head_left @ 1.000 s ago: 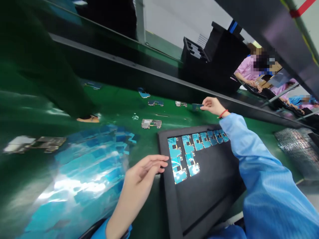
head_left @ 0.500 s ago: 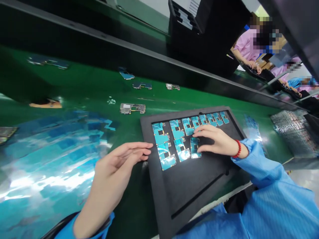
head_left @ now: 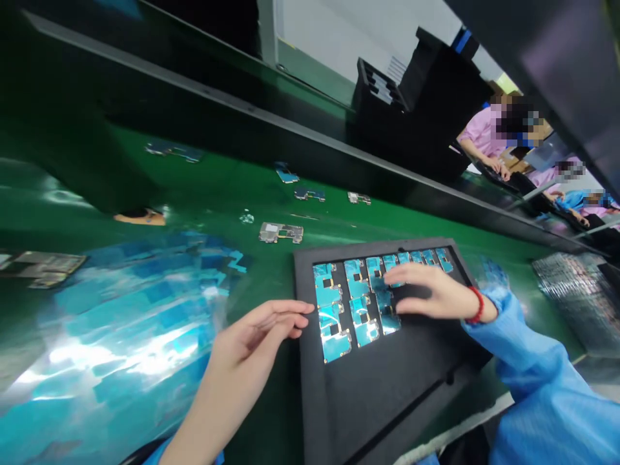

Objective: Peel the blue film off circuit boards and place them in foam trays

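A black tray (head_left: pixel 387 394) lies on the green conveyor belt (head_left: pixel 203 187) in front of me. A row of blue film-covered circuit boards (head_left: pixel 334 310) fills its upper part. My right hand (head_left: pixel 431 294) hovers open over the boards, fingers stretched out and pointing left, just above the third board. My left hand (head_left: pixel 261 329) rests open at the tray's left edge, fingertips touching the rim. More boards lie loose on the belt: a silver board (head_left: pixel 281 232) just beyond the tray and three smaller boards (head_left: pixel 310 192) farther back.
A glossy blue-patterned sheet (head_left: pixel 130 323) covers the belt to my left. A stack of black trays (head_left: pixel 411 123) stands behind the belt's dark rail. A shiny wrapped pack (head_left: pixel 576 290) lies at the right. Other people in pink sit at the far right (head_left: pixel 484 139).
A second ago my right hand held a board at the belt's far side. It came back to the tray, set the board in the row and now hovers above it. My left hand stayed put.
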`<state>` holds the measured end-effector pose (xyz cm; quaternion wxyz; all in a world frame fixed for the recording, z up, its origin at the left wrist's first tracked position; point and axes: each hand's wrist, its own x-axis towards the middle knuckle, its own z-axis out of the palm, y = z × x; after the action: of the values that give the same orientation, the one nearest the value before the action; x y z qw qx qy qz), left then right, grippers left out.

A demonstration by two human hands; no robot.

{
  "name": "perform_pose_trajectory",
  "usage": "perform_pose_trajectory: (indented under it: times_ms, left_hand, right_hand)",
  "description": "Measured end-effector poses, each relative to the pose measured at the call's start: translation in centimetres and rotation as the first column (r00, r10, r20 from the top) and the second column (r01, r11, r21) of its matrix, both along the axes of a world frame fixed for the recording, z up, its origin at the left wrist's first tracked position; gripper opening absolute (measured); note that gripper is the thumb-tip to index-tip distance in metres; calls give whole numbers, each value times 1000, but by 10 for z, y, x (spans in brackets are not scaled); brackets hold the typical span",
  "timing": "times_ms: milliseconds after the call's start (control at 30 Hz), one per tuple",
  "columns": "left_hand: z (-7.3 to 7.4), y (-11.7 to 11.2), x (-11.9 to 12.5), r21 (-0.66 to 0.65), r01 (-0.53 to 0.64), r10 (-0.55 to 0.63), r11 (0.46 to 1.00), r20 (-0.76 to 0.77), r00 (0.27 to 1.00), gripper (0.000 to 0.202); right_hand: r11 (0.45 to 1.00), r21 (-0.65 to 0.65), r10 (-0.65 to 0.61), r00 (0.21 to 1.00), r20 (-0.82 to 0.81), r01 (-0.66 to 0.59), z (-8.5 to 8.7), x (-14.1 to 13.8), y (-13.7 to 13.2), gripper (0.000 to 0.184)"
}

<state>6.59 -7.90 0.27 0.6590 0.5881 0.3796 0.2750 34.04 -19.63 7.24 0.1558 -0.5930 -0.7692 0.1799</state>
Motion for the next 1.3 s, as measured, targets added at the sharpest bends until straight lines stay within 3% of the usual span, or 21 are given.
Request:
perform_pose_trajectory:
  times_ms: [100, 167, 267, 400, 533, 633, 733, 767, 833, 900, 933, 967, 1033, 1100, 1167, 1300]
  left_hand:
    - [1, 2, 0, 20, 10, -10, 1000, 21, 1000, 20]
    - [0, 2, 0, 25, 20, -21, 999, 32, 999, 21]
    - [-4, 4, 0, 15, 34, -34, 999, 42, 999, 23]
    - [-7, 3, 0, -2, 59, -59, 998, 56, 997, 25]
    - [-6, 0, 0, -75, 60, -53, 995, 87, 995, 26]
    - [-4, -1, 1, -140, 32, -13, 990, 129, 992, 36]
    - [-1, -1, 2, -178, -52, 82, 983, 167, 982, 61]
    - [1, -1, 3, -173, -65, 96, 983, 179, 979, 63]
    - [3, -1, 4, -127, -54, 78, 990, 187, 979, 51]
    - [5, 0, 5, -85, -42, 57, 995, 185, 981, 35]
    - [4, 1, 5, -81, -59, 74, 995, 192, 979, 34]
    - [4, 2, 6, -93, -92, 109, 991, 205, 973, 35]
    - [1, 6, 6, -154, -171, 205, 973, 238, 949, 36]
    - [-1, 9, 6, -217, -219, 271, 951, 253, 929, 39]
    - [-3, 12, 6, -264, -241, 308, 934, 253, 917, 44]
    - [-1, 15, 6, -339, -257, 354, 905, 263, 898, 48]
  right_hand:
    - [972, 94, -228, 966, 122, 217, -11, 40, 73, 22]
    - [890, 83, -455, 861, 226, 449, -26, 66, 127, 27]
    - [823, 80, -563, 792, 237, 562, -48, 94, 185, 30]
    - [841, 35, -537, 826, 169, 540, -59, 112, 202, 19]
    - [873, -43, -484, 873, 57, 486, -45, 108, 185, 32]
    - [930, -50, -367, 923, -120, 363, -24, 70, 167, 37]
    - [996, -80, -71, 928, -366, 45, -2, 5, 143, 37]
    - [987, -134, 22, 905, -424, -87, 3, -16, 134, 37]
    - [914, -275, 130, 856, -500, -299, 6, -49, 125, 38]
    - [829, -390, 149, 830, -537, -401, 0, -60, 129, 39]
    - [831, -409, 129, 845, -519, -378, -5, -56, 137, 38]
    - [875, -393, 81, 886, -457, -283, -12, -48, 148, 35]
    - [971, -232, -117, 962, -248, 59, -26, -20, 176, 23]
    - [937, -18, -350, 933, -78, 350, -40, 9, 204, 14]
    - [894, 47, -444, 896, -25, 445, -51, 32, 225, 15]
    - [895, 7, -446, 894, -44, 446, -61, 50, 240, 26]
